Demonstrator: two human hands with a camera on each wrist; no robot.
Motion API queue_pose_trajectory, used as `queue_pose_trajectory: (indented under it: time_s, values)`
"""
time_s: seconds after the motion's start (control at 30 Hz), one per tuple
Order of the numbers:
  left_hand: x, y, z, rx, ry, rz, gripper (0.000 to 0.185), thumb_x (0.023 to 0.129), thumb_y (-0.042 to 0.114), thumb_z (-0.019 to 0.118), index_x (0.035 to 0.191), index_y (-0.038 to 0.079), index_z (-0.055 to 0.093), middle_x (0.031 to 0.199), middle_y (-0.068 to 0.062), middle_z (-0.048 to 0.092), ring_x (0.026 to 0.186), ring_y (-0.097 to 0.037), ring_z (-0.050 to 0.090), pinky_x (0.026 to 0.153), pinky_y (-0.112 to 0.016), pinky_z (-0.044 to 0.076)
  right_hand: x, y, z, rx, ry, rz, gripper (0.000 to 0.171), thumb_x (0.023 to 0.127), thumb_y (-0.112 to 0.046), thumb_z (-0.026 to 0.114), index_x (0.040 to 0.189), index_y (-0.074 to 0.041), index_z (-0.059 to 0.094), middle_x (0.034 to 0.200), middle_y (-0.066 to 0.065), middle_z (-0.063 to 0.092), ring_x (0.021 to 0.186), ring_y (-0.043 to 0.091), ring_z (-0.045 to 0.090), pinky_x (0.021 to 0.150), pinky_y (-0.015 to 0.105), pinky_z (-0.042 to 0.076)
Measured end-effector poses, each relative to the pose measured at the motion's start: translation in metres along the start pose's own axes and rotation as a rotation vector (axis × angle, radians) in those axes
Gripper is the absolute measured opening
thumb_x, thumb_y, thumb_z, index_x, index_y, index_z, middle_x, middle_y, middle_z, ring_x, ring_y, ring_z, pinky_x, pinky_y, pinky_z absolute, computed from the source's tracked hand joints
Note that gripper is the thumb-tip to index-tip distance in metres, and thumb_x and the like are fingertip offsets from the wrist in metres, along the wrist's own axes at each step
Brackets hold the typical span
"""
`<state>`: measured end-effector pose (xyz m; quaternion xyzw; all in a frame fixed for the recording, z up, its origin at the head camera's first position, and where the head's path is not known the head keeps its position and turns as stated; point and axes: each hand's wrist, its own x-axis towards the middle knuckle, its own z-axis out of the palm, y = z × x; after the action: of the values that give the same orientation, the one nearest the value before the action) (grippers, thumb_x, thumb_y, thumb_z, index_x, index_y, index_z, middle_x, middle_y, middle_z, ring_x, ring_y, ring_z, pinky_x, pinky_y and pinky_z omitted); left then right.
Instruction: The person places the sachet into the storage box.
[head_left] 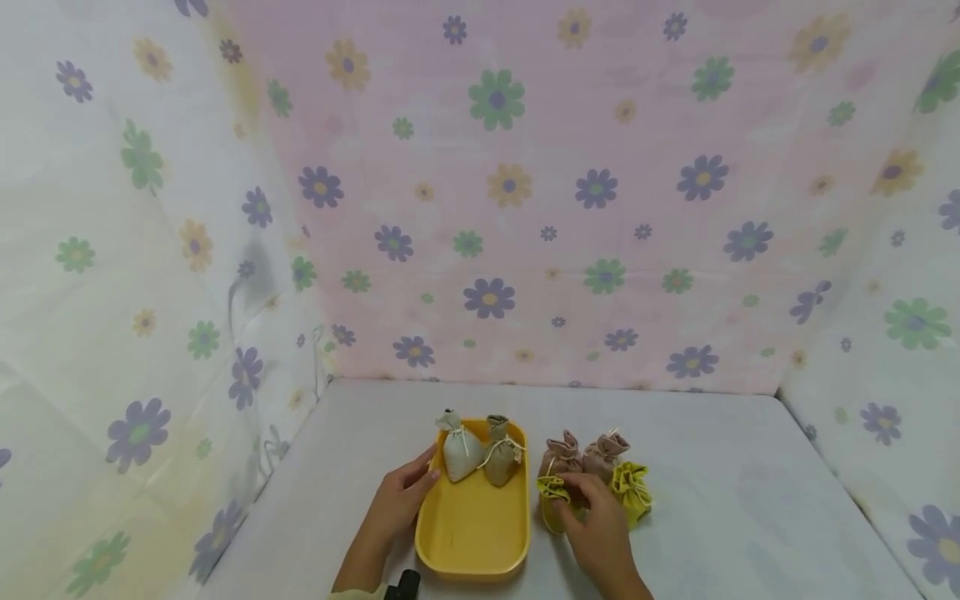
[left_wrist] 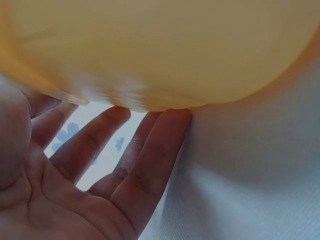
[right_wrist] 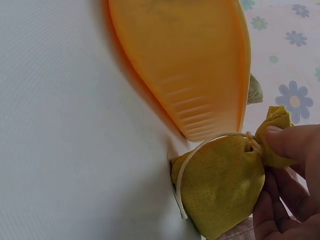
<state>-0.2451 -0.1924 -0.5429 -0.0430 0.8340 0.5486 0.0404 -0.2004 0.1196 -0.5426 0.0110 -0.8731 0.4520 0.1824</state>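
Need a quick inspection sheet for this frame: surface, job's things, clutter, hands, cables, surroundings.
Surface: white table, cloth-covered.
Job's things: yellow tray holds white pouch and tan pouch; beside it on the table, two brown pouches, a yellow pouch, and the pinched yellow pouch.
Clutter: nothing seen.
Hands: left hand rests open against the tray's left side; right hand pinches the neck of the pinched yellow pouch.
Cables: nothing seen.
Surroundings: flowered fabric walls on three sides.
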Motion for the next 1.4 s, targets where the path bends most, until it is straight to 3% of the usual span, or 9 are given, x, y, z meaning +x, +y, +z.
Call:
queue_pose_trajectory:
  time_s: [0.2, 0.77, 0.97, 1.2, 1.4]
  values:
    - [0.001, 0.004, 0.000, 0.001, -0.007, 0.036, 0.049, 0.102, 0.039, 0.065, 0.150, 0.034, 0.055, 0.157, -0.010, 0.051, 0.142, -0.039, 0.051, 0.114, -0.057, 0.045, 0.001, -0.003, -0.003, 0.045, 0.017, 0.035, 0.029, 0.084, -0.009, 0.087, 0.108, -0.018, 0.075, 0.109, -0.006, 0.071, 0.097, 0.009, 0.069, 0.083, 0.023, 0.061]
    - [-0.003, -0.003, 0.001, -0.014, 0.033, 0.002, 0.048, 0.101, 0.039, 0.067, 0.147, 0.038, 0.057, 0.155, -0.009, 0.053, 0.143, -0.035, 0.051, 0.116, -0.056, 0.043, -0.003, -0.004, -0.002, 0.086, 0.033, 0.114, 0.019, 0.085, -0.017, 0.087, 0.099, -0.022, 0.076, 0.098, -0.008, 0.074, 0.087, 0.006, 0.070, 0.075, 0.020, 0.060]
    - [-0.003, -0.004, 0.002, -0.023, 0.019, 0.015, 0.047, 0.101, 0.038, 0.067, 0.148, 0.037, 0.057, 0.156, -0.007, 0.052, 0.144, -0.034, 0.050, 0.117, -0.055, 0.042, -0.005, -0.006, -0.005, 0.084, 0.077, 0.106, 0.017, 0.085, -0.021, 0.088, 0.098, -0.022, 0.077, 0.096, -0.007, 0.075, 0.082, 0.005, 0.069, 0.070, 0.020, 0.059]
    - [-0.004, -0.003, 0.003, -0.061, 0.018, 0.073, 0.048, 0.102, 0.031, 0.067, 0.149, 0.029, 0.057, 0.155, -0.006, 0.054, 0.145, -0.033, 0.049, 0.115, -0.051, 0.044, -0.005, -0.012, -0.008, 0.155, 0.102, 0.101, 0.016, 0.085, -0.028, 0.087, 0.096, -0.021, 0.078, 0.094, -0.004, 0.076, 0.081, 0.006, 0.070, 0.070, 0.020, 0.059]
    - [-0.003, -0.002, 0.003, -0.040, 0.032, 0.057, 0.048, 0.101, 0.034, 0.067, 0.148, 0.031, 0.058, 0.155, -0.005, 0.054, 0.144, -0.034, 0.050, 0.116, -0.052, 0.044, -0.003, -0.015, -0.009, 0.151, 0.112, 0.124, 0.017, 0.084, -0.028, 0.088, 0.096, -0.020, 0.078, 0.092, -0.005, 0.075, 0.080, 0.006, 0.069, 0.068, 0.020, 0.059]
